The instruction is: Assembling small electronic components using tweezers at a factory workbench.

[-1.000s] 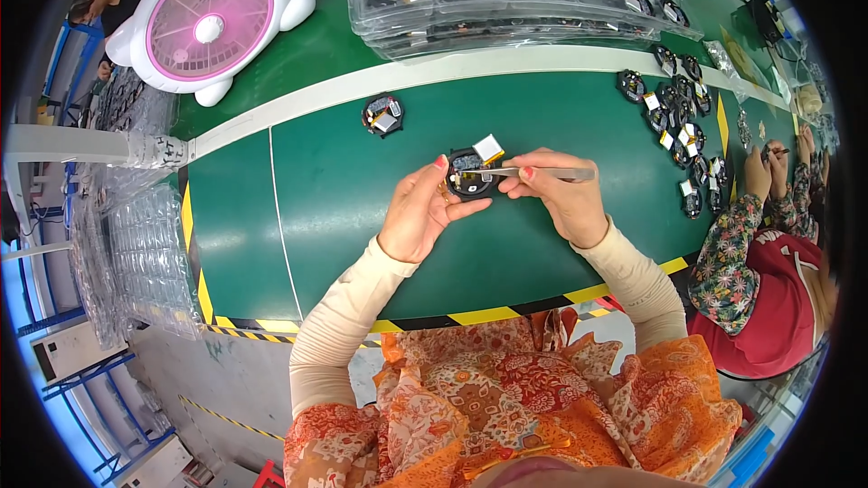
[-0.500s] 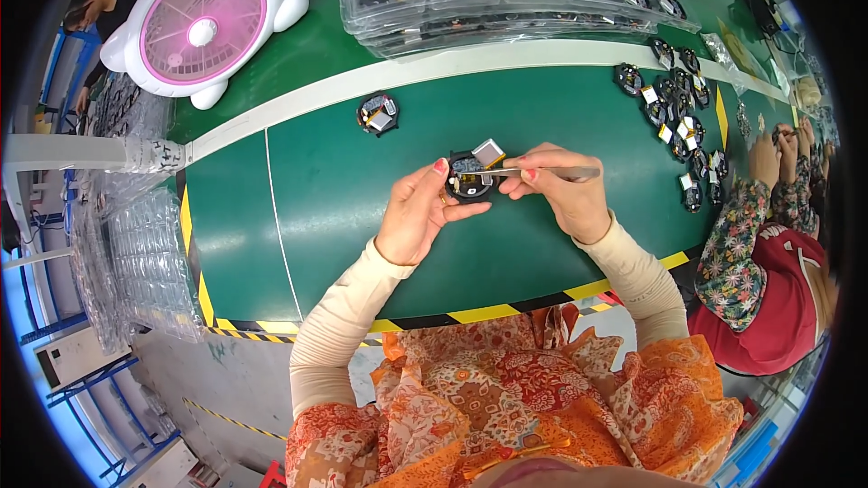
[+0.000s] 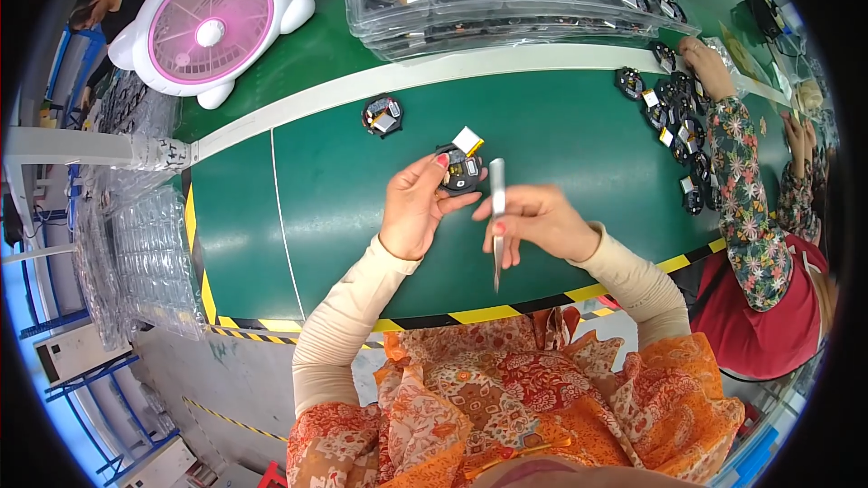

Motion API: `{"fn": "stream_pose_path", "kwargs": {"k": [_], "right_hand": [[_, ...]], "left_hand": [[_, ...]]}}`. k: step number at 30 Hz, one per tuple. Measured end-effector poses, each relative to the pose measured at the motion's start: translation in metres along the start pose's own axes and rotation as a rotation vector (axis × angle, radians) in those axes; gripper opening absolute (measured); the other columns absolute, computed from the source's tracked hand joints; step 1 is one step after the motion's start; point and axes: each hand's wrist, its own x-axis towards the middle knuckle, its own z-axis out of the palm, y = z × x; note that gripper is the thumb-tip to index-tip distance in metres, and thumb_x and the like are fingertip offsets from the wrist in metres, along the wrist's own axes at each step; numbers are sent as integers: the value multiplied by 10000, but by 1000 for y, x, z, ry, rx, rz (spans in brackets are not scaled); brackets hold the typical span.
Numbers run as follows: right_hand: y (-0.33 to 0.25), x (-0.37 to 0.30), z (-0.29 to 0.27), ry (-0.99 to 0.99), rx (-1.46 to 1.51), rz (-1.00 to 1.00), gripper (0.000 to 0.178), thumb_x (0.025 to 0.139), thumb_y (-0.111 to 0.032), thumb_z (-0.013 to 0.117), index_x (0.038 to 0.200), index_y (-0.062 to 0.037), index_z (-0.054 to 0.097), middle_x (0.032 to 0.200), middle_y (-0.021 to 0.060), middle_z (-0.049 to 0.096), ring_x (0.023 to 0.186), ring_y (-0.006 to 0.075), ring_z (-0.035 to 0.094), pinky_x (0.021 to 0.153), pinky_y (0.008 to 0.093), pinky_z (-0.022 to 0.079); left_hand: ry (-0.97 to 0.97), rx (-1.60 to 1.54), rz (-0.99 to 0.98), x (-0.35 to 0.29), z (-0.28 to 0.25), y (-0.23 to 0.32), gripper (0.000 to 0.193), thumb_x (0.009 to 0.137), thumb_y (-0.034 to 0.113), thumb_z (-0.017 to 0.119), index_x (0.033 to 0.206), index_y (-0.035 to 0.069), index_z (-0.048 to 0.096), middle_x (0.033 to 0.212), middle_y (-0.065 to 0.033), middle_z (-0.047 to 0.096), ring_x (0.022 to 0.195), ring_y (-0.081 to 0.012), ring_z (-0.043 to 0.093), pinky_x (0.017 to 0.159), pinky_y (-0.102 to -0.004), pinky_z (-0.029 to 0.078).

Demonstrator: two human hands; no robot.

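Observation:
My left hand [image 3: 415, 203] pinches a round black electronic module [image 3: 460, 173] by its left edge, above the green table. A small silver battery pouch [image 3: 467, 140] with a yellow edge sticks up from the module's far side. My right hand [image 3: 533, 220] holds metal tweezers [image 3: 498, 226], turned so they stand lengthwise, just right of the module and apart from it. Motion blurs the right fingers a little. Another round module [image 3: 382, 115] with a battery lies on the table beyond my left hand.
Clear plastic trays [image 3: 506, 0] of similar modules are stacked at the back. A pile of modules [image 3: 674, 113] lies at the right, where a co-worker's hand [image 3: 708, 68] reaches in. A pink and white fan [image 3: 210, 27] stands at the far left. Striped tape [image 3: 488, 314] marks the table's near edge.
My right hand has drawn the tweezers away from the module, down and nearer to me, and swung them upright. The co-worker's arm has reached forward to the pile of modules.

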Motion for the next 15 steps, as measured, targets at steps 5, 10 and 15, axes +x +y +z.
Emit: {"fn": "stream_pose_path", "kwargs": {"k": [5, 10, 15], "right_hand": [[6, 5, 5, -12, -54, 149, 204, 865, -184, 568, 936, 2, 610, 696, 56, 618, 487, 97, 566, 416, 205, 443], [5, 7, 6, 47, -100, 184, 230, 864, -227, 574, 803, -11, 623, 656, 40, 611, 453, 80, 544, 387, 198, 422], [8, 7, 6, 76, -89, 156, 228, 863, -226, 575, 804, -12, 624, 649, 39, 609, 446, 76, 537, 378, 198, 416]], "left_hand": [[-26, -7, 26, 0, 4, -3, 301, 939, 143, 391, 1132, -70, 480, 1030, -161, 586, 954, -254, 597, 779, -345, 535], [-44, -1, 22, -1, 5, -5, 318, 940, 157, 397, 1148, -72, 470, 1045, -163, 576, 963, -250, 591, 797, -351, 527], [-129, -87, 13, -2, 8, -3, 383, 944, 286, 393, 1092, -49, 503, 1040, -150, 577, 937, -230, 596, 841, -368, 503]]}}
